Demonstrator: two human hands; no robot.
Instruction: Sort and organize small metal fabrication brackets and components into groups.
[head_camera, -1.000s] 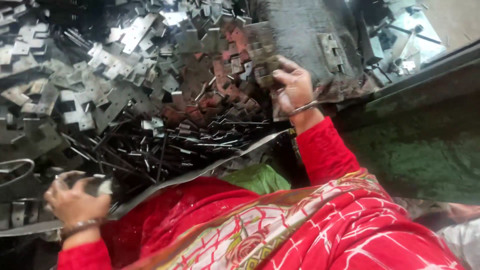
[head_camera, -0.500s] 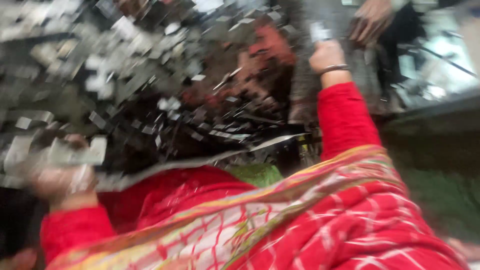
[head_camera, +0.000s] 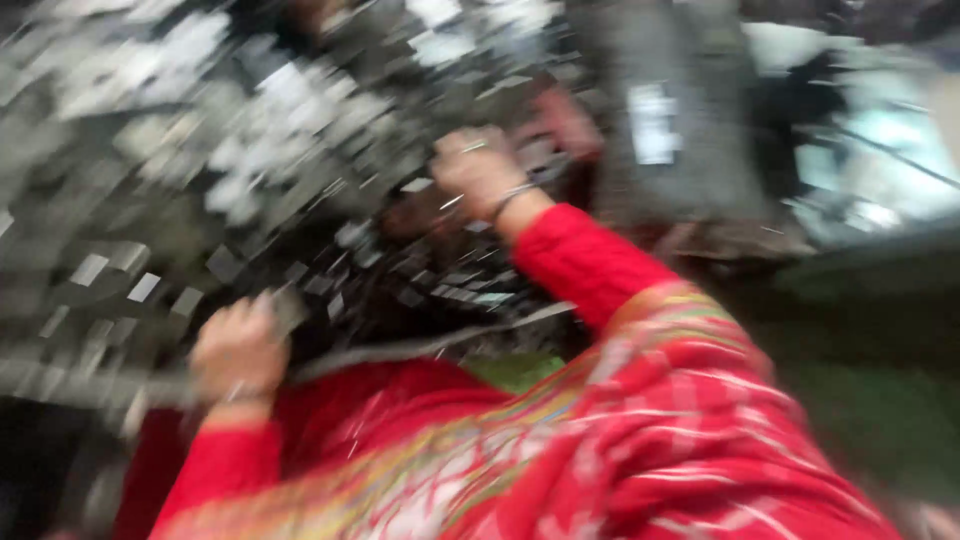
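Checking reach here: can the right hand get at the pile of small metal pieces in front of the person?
Probably yes. The right hand is already out over the pile of metal pieces, with nothing visibly between them, though blur hides whether it touches or holds any.

A dark bench fills the upper left of the blurred view, and a big heap of small flat metal pieces lies on it. The pieces are pale grey and shiny, mostly square or oblong, piled loosely and overlapping one another. Near the middle a few of them look rust-red. Thin dark strips lie among the pieces at the near side of the heap. A long, pale metal edge runs along the bench's near side. To the right a grey slab stands by the heap with a pale piece on it; the blur hides finer detail.
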